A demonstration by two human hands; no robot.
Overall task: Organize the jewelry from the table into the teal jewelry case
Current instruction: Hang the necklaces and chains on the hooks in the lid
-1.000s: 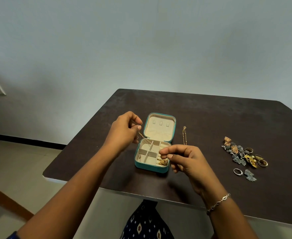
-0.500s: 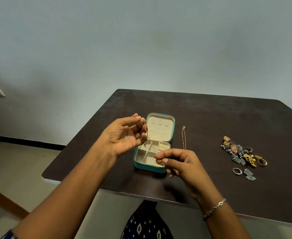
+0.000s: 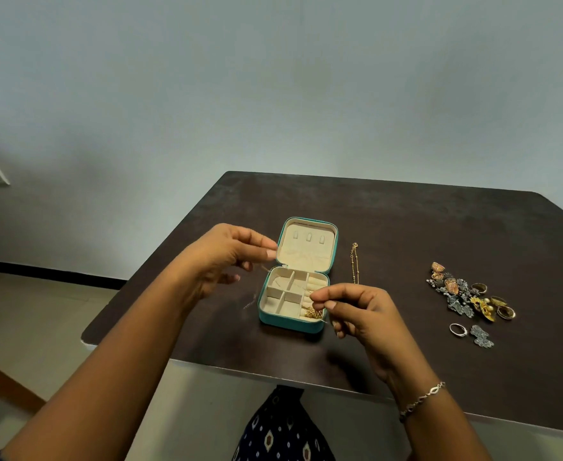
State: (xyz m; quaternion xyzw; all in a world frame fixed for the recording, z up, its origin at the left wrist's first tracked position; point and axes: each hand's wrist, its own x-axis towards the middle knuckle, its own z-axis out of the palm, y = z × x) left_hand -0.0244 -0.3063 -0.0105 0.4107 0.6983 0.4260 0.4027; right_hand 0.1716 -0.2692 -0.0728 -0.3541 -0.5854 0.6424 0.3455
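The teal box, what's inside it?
The teal box has cream compartments, mostly bare. A gold piece lies in the near right one; the right hand, pinching a thin chain, covers part of that corner.

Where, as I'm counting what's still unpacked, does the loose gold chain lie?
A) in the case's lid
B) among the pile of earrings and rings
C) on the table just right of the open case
C: the gold chain lies on the dark table just right of the open teal jewelry case, apart from the earring pile.
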